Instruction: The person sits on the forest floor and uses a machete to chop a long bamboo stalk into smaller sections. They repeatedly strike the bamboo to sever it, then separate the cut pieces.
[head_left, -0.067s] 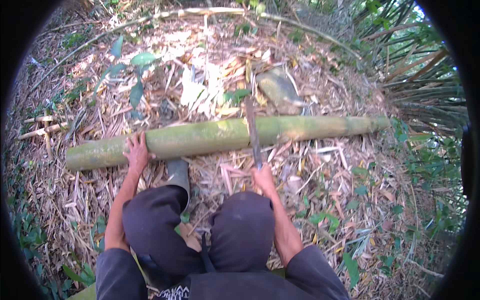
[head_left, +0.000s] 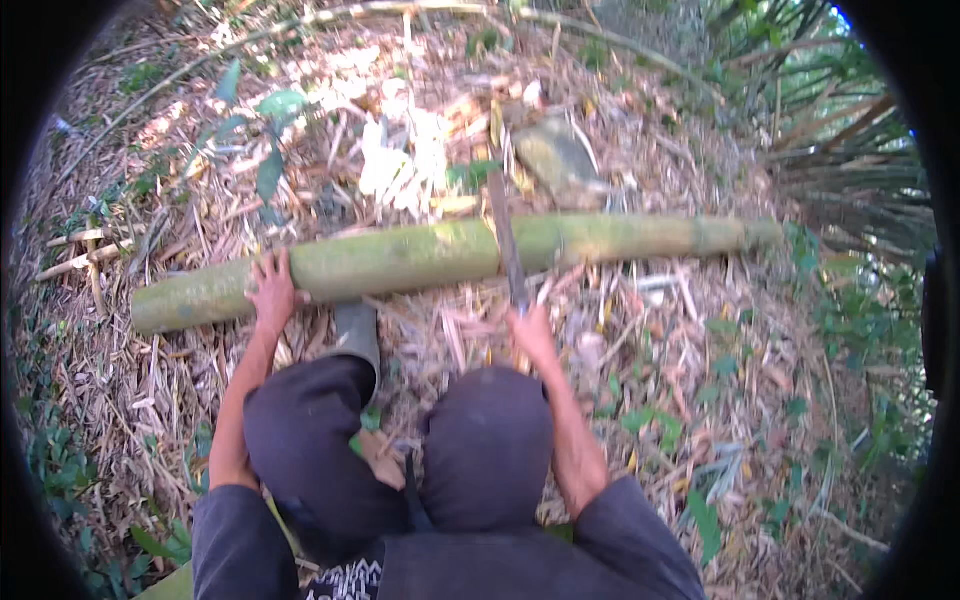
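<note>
Left hand (head_left: pixel 272 292), fingers spread, pins the bamboo pole (head_left: pixel 420 257) steady; right hand (head_left: pixel 530 335) fingers wrap the blade (head_left: pixel 505 240) crossing it.

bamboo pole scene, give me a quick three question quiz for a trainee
1. True or false: the left hand rests on the bamboo pole.
2. What does the right hand hold? A) a long blade B) a stone C) a leaf
3. Fill in: the blade lies ___ the pole.

Key: 1 true; 2 A; 3 across. The ground is strewn with dry leaves; a grey stone sits beyond the pole.
</note>
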